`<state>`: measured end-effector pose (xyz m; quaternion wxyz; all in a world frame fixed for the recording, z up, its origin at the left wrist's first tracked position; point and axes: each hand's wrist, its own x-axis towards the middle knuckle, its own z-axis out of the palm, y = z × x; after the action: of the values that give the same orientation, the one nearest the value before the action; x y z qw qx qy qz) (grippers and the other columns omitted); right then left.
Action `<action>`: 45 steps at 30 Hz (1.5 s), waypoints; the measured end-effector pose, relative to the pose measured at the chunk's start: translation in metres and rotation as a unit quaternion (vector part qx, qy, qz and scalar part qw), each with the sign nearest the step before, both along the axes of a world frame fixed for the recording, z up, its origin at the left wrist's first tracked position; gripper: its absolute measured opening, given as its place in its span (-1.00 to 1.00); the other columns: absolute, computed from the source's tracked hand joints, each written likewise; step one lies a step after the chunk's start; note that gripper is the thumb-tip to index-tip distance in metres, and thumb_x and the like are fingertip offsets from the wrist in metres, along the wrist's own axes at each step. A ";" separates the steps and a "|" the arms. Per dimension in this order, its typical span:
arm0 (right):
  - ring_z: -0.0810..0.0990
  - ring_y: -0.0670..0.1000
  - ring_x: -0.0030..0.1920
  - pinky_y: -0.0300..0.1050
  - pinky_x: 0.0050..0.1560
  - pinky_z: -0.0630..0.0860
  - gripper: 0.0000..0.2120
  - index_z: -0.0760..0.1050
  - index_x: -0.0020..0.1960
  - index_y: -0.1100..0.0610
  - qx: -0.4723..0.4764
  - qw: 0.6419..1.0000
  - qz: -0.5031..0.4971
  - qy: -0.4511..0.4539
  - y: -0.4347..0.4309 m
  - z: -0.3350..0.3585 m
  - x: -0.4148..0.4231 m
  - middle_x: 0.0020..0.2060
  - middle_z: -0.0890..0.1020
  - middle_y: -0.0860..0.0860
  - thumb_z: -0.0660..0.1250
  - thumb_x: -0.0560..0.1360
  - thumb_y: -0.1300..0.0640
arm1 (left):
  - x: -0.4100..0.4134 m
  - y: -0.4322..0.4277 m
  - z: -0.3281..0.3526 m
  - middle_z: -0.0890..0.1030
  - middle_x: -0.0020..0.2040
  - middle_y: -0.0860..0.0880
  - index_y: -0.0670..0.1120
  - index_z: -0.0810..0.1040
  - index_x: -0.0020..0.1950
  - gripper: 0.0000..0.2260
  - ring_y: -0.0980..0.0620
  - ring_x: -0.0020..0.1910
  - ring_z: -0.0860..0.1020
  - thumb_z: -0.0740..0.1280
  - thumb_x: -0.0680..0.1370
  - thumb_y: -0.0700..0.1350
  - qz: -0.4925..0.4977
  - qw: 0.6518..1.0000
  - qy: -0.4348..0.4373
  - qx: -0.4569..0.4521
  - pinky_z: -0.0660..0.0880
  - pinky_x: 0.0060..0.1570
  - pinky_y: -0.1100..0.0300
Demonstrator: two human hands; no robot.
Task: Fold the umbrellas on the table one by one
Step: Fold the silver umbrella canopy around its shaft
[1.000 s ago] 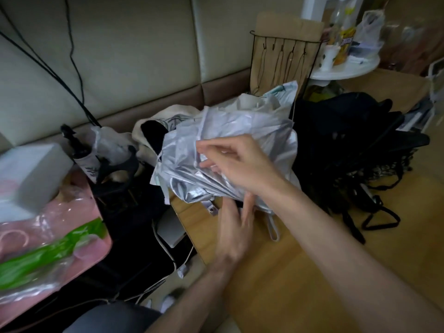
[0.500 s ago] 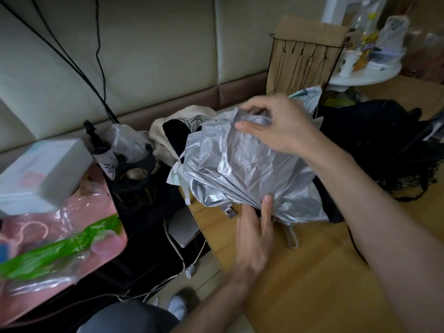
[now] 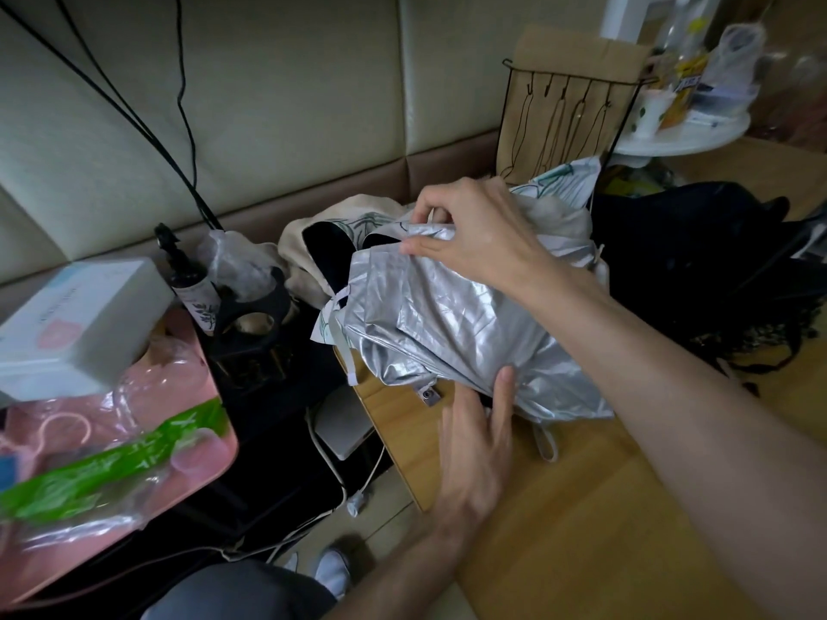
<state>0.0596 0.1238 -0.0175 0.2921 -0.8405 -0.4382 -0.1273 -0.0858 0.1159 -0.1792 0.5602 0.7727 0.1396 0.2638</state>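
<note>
Left hand and right hand bare to the forearm, grey trouser leg, pale sock below.

From the right hand's pinch on the silver umbrella, we find open tabletop only on the side nearer the person. Beyond the pinch stands a wire rack. A black umbrella heap crowds its right. Beige cloth and a black holder block its left.

Silver umbrella on wooden table
</note>
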 end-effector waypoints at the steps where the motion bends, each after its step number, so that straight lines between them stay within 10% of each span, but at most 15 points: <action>1: 0.51 -0.04 -0.01 0.02 0.19 0.39 -0.63 0.65 0.13 -0.07 -0.014 1.000 0.002 -0.022 -0.001 -0.001 -0.002 -0.14 0.56 -0.19 0.58 0.42 -0.21 | 0.001 0.000 -0.001 0.35 -0.46 0.07 -0.08 0.37 -0.11 -0.52 0.07 -0.48 0.24 0.17 0.66 0.33 0.000 1.000 -0.001 -0.005 0.28 -0.43 0.05; 5: 0.34 -0.05 0.34 0.10 0.39 0.24 -0.38 0.55 0.35 -0.21 -0.041 0.998 0.040 -0.025 -0.006 0.005 -0.012 0.24 0.50 -0.15 0.53 0.35 -0.36 | 0.003 0.001 -0.001 0.41 -0.43 -0.07 -0.05 0.37 -0.10 -0.57 -0.06 -0.47 0.30 0.19 0.69 0.29 0.007 1.000 -0.004 -0.011 0.35 -0.41 -0.06; 10: 0.03 -0.10 0.58 0.11 0.55 -0.10 -0.65 0.69 0.09 -0.28 -0.148 0.978 0.147 -0.004 -0.003 0.011 -0.034 0.44 0.38 -0.17 0.58 0.35 -0.32 | 0.002 0.001 0.000 0.46 -0.43 0.01 -0.03 0.45 0.03 -0.59 -0.04 -0.46 0.38 0.17 0.68 0.32 0.007 1.000 0.000 -0.002 0.41 -0.37 -0.06; 17: -0.24 0.00 0.67 0.30 0.57 -0.36 -0.70 0.66 0.19 -0.34 -0.281 0.946 0.163 0.000 0.013 0.009 -0.034 0.62 0.22 -0.11 0.50 0.47 -0.27 | -0.001 0.000 0.000 0.39 -0.51 0.17 -0.03 0.45 0.05 -0.62 0.04 -0.51 0.31 0.17 0.66 0.28 0.008 1.000 0.020 0.020 0.23 -0.35 0.07; 23: 0.15 -0.10 0.59 0.15 0.60 0.02 -0.76 0.64 0.21 -0.29 -0.336 0.918 0.199 0.066 0.004 0.036 -0.015 0.50 0.40 -0.15 0.47 0.54 -0.19 | -0.001 0.001 0.000 0.40 -0.49 0.15 -0.02 0.45 0.10 -0.61 0.04 -0.52 0.33 0.17 0.66 0.30 -0.003 0.999 0.017 0.027 0.30 -0.39 0.13; 27: 0.52 -0.07 0.33 -0.44 0.18 0.42 -0.77 0.72 0.03 -0.07 -0.276 0.924 0.233 0.121 0.013 0.032 -0.012 0.26 0.61 -0.06 0.62 0.42 -0.09 | -0.001 0.000 0.001 0.41 -0.47 0.14 0.02 0.43 0.11 -0.66 0.06 -0.53 0.32 0.17 0.67 0.29 -0.015 1.000 0.010 0.022 0.30 -0.43 0.14; 32: 0.56 -0.05 0.24 -0.05 0.30 0.55 -0.75 0.68 -0.14 -0.21 -0.259 0.929 0.229 0.135 0.024 0.019 -0.011 0.23 0.57 -0.04 0.64 0.31 -0.26 | 0.002 -0.001 -0.002 0.44 -0.44 0.15 0.00 0.42 0.03 -0.58 0.07 -0.50 0.35 0.15 0.64 0.36 -0.013 1.000 0.007 0.013 0.34 -0.41 0.11; 35: 0.33 -0.03 0.38 -0.01 0.40 0.22 -0.65 0.65 0.00 -0.26 -0.233 0.953 0.178 0.070 0.027 0.008 -0.012 0.28 0.45 -0.06 0.61 0.30 -0.33 | 0.004 -0.001 -0.002 0.44 -0.43 0.05 0.02 0.42 0.01 -0.57 0.01 -0.48 0.37 0.15 0.64 0.39 -0.006 1.000 0.000 -0.001 0.40 -0.42 -0.01; 41: 0.56 -0.07 0.11 -0.10 0.27 0.45 -0.89 0.70 0.08 0.01 0.113 0.987 0.114 0.023 -0.013 0.023 -0.004 0.05 0.60 -0.06 0.47 0.59 0.01 | 0.004 0.003 0.004 0.50 -0.31 -0.19 -0.01 0.43 -0.01 -0.62 -0.28 -0.35 0.46 0.22 0.67 0.30 0.000 0.997 -0.027 -0.070 0.49 -0.32 -0.23; 45: 0.44 -0.10 0.14 -0.01 0.22 0.34 -0.81 0.70 -0.01 -0.16 -0.091 0.988 0.124 0.021 -0.040 0.022 -0.006 -0.01 0.62 -0.25 0.55 0.45 -0.20 | 0.004 0.005 0.006 0.49 -0.29 -0.22 -0.06 0.43 0.03 -0.62 -0.25 -0.35 0.44 0.23 0.68 0.26 -0.008 0.995 -0.042 -0.087 0.47 -0.32 -0.24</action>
<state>0.0539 0.0842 0.0047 0.2370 -0.8053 -0.5425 -0.0325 -0.0817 0.1206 -0.1729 0.6327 0.7104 0.1318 0.2787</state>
